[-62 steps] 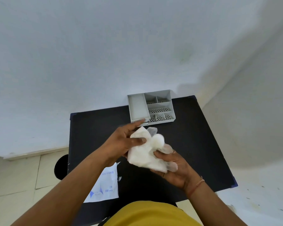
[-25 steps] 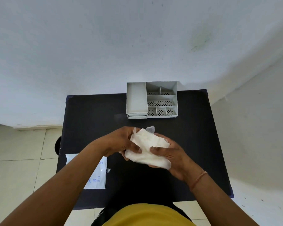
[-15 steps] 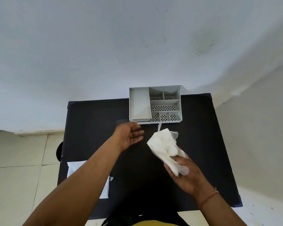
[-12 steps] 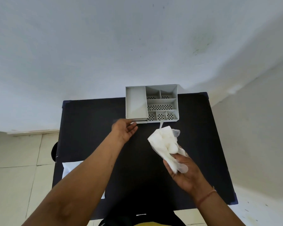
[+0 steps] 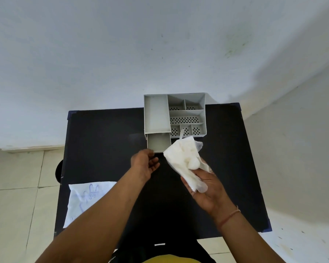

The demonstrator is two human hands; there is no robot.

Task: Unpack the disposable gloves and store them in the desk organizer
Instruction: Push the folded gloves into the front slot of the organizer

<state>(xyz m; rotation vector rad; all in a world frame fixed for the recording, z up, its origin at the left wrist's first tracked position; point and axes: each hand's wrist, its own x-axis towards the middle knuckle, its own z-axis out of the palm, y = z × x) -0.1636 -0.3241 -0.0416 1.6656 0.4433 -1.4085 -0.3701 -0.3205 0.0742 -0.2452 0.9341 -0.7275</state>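
A bundle of white disposable gloves [image 5: 182, 158] is held up in my right hand [image 5: 207, 190], just in front of the grey desk organizer [image 5: 156, 111]. The organizer stands at the far edge of the black table [image 5: 103, 139], with one long left compartment and several perforated small ones on the right. A small drawer [image 5: 159, 142] sticks out from under the left compartment and looks empty. My left hand [image 5: 144, 162] is at the drawer's front left corner, fingertips on its lip.
The flat white gloves packet [image 5: 84, 198] with blue print lies at the table's near left and hangs over the edge. A dark round object [image 5: 58, 170] sits on the tiled floor left of the table. A white wall rises right behind the organizer.
My left hand let go of the gloves, reached the organizer and the drawer has slid out toward me. My right hand alone keeps the gloves, slightly raised to the right.
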